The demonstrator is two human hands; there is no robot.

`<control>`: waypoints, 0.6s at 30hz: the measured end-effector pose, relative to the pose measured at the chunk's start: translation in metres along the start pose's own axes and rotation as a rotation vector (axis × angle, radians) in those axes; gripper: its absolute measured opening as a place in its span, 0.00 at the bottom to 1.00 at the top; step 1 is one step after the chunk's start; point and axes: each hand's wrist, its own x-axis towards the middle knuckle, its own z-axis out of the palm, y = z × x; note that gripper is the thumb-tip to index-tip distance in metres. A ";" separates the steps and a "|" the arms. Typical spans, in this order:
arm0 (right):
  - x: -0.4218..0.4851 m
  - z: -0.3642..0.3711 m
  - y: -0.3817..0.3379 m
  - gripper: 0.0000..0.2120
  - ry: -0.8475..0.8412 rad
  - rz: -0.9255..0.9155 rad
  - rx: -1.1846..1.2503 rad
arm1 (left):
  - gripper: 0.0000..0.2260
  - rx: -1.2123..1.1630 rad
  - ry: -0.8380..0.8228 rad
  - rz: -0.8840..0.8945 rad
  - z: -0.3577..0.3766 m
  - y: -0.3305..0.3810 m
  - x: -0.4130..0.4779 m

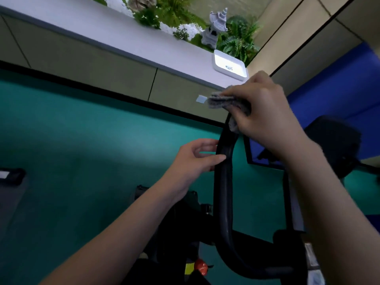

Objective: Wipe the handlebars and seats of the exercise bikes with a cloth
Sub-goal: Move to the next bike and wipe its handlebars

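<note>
A black curved handlebar of an exercise bike rises through the middle of the head view. My right hand grips a folded grey cloth and holds it against the handlebar's upper end. Lower down, my left hand holds the bar from the left, thumb and fingertips on it. The bike's black frame and a red knob show at the bottom. No seat is clearly in view.
A white ledge runs along the wall with a white tray, a small stone lantern and green plants. The floor is teal. Another dark machine part stands at right before a blue mat.
</note>
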 end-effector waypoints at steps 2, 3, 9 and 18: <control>0.000 0.004 0.000 0.09 -0.107 -0.081 -0.075 | 0.13 -0.047 -0.011 -0.010 -0.002 -0.004 -0.002; -0.003 0.005 -0.001 0.08 -0.151 -0.142 -0.089 | 0.12 -0.068 -0.016 -0.011 -0.003 -0.006 -0.003; 0.002 0.002 -0.011 0.10 -0.358 -0.239 -0.073 | 0.12 -0.110 -0.026 -0.031 -0.007 -0.015 -0.007; 0.022 0.010 -0.020 0.06 -0.551 -0.315 -0.443 | 0.15 -0.105 -0.030 -0.072 -0.009 -0.018 -0.014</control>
